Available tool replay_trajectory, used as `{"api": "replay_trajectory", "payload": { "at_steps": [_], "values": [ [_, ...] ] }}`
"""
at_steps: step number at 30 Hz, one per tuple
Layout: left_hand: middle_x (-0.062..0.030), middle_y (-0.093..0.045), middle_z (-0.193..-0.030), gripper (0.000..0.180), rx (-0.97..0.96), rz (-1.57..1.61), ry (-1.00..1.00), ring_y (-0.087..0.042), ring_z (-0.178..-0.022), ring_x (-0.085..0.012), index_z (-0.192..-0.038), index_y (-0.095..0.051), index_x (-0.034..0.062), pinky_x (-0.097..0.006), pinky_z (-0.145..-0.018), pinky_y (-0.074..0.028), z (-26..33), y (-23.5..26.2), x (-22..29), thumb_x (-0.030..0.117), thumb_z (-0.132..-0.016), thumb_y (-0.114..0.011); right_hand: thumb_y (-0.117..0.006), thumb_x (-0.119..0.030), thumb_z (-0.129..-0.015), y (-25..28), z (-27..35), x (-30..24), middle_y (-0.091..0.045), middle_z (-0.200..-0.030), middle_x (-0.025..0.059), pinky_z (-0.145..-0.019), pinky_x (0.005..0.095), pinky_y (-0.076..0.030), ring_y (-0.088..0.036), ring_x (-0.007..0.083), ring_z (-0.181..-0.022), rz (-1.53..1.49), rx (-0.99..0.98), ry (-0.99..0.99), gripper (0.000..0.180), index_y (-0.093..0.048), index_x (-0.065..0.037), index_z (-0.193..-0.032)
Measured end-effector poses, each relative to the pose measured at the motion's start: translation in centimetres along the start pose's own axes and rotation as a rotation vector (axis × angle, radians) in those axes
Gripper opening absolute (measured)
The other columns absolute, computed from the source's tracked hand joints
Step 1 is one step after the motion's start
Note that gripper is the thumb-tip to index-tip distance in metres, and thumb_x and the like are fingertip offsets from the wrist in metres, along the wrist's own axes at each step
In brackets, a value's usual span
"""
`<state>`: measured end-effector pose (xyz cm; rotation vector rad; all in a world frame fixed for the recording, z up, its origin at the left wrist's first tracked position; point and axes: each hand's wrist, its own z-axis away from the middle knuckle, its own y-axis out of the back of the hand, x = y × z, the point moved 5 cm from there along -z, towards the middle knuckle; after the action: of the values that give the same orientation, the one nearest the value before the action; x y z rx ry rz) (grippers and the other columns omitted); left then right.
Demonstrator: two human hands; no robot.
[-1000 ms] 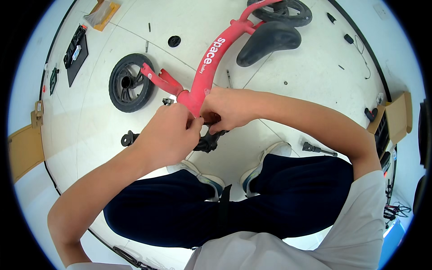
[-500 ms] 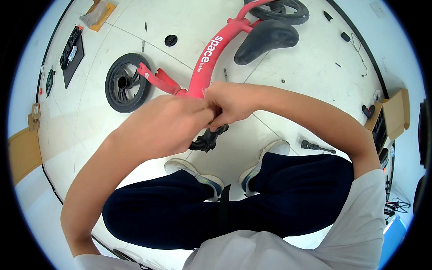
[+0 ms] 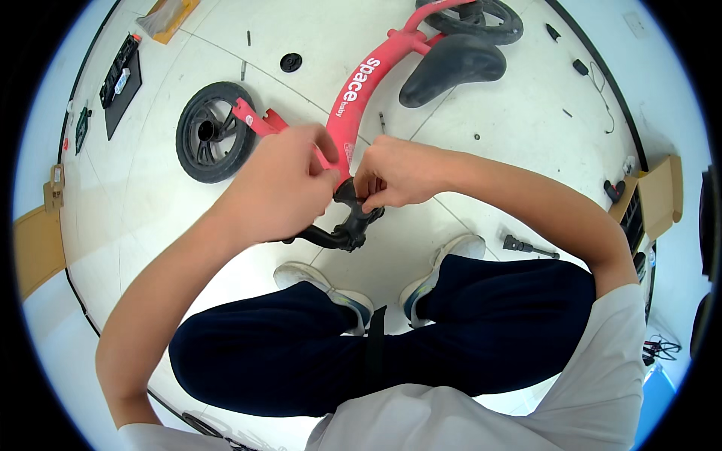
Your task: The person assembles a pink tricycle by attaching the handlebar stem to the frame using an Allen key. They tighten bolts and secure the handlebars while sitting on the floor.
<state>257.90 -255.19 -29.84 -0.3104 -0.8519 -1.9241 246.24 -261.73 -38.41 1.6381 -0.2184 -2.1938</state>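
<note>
A red balance-bike frame (image 3: 361, 83) lies on the floor ahead of me, its head end toward me. At that end is the black handlebar stem (image 3: 350, 214), joined to a black handlebar (image 3: 320, 237) partly covered by my left forearm. My right hand (image 3: 398, 173) is curled at the stem's right side, thumb and fingertips on it. My left hand (image 3: 289, 180) is closed beside the head end, its fingers bent inward; what they hold, if anything, is hidden. Beyond it the red fork (image 3: 259, 116) points left toward a loose black wheel (image 3: 214, 131).
The black saddle (image 3: 455, 68) and another wheel (image 3: 489, 21) are at the frame's far end. A black disc (image 3: 291, 62), small loose parts and a black seat-post-like part (image 3: 530, 246) lie on the floor. An open cardboard box (image 3: 658, 199) stands at right.
My hands have drawn apart, the left one moving left and away from the right. The black stem between them now shows. The frame has shifted slightly right in view.
</note>
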Motion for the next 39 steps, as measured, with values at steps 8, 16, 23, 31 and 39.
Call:
{"api": "replay_trajectory", "payload": {
  "at_steps": [8, 16, 23, 31, 39],
  "values": [
    [-0.0082, -0.056, -0.088, 0.014, 0.021, -1.257, -1.092, -0.061, -0.085, -0.0223, -0.086, -0.062, -0.0012, -0.033, -0.077, -0.055, 2.7, -0.5, 2.5, 0.003, -0.076, -0.07, -0.075, -0.006, -0.078, 0.4, -0.1, 0.0, -0.071, -0.072, 0.0132, -0.061, 0.0333, -0.052, -0.067, 0.0229, -0.064, -0.053, -0.029, 0.039, 0.011, -0.072, 0.003, -0.084],
    [-0.0102, -0.058, -0.084, 0.007, 0.148, -0.934, -0.91, -0.062, -0.082, -0.0259, -0.078, -0.062, -0.0005, -0.038, -0.071, -0.053, 2.4, -1.9, 0.7, 0.003, -0.078, -0.067, -0.074, -0.004, -0.078, 0.1, -0.2, 1.0, -0.072, -0.076, 0.0133, -0.065, 0.0323, -0.053, -0.067, 0.0217, -0.067, -0.118, -0.074, 0.007, 0.012, -0.072, 0.003, -0.086],
    [-0.0234, -0.058, -0.062, 0.022, -0.005, -0.493, -0.276, -0.057, -0.057, -0.0379, -0.076, -0.066, -0.0091, -0.044, -0.06, -0.047, 1.8, -2.4, 1.0, 0.005, -0.091, -0.059, -0.072, -0.003, -0.079, 0.6, 0.0, -0.4, -0.072, -0.079, 0.014, -0.068, 0.0315, -0.055, -0.069, 0.0217, -0.069, -0.084, -0.073, 0.018, 0.013, -0.073, 0.003, -0.091],
    [-0.0239, -0.055, -0.056, 0.028, 0.064, -0.32, -0.267, -0.052, -0.05, -0.0361, -0.075, -0.067, -0.0103, -0.042, -0.056, -0.044, 1.1, -1.3, 0.8, 0.01, -0.092, -0.058, -0.069, -0.005, -0.084, 0.3, 0.0, -2.4, -0.074, -0.088, 0.0138, -0.08, 0.0308, -0.057, -0.071, 0.0192, -0.08, -0.282, 0.097, 0.063, 0.021, -0.072, 0.002, -0.104],
    [-0.0178, -0.059, -0.068, 0.028, 0.194, -0.708, -0.439, -0.06, -0.062, -0.035, -0.072, -0.065, -0.0035, -0.043, -0.058, -0.048, 2.0, -2.3, -0.2, 0.015, -0.094, -0.061, -0.069, -0.016, -0.093, -1.3, 0.5, 0.2, -0.075, -0.097, 0.0102, -0.084, 0.0301, -0.055, -0.07, 0.0156, -0.087, -0.648, 0.148, 0.032, 0.026, -0.071, 0.003, -0.11]
  ]
}}
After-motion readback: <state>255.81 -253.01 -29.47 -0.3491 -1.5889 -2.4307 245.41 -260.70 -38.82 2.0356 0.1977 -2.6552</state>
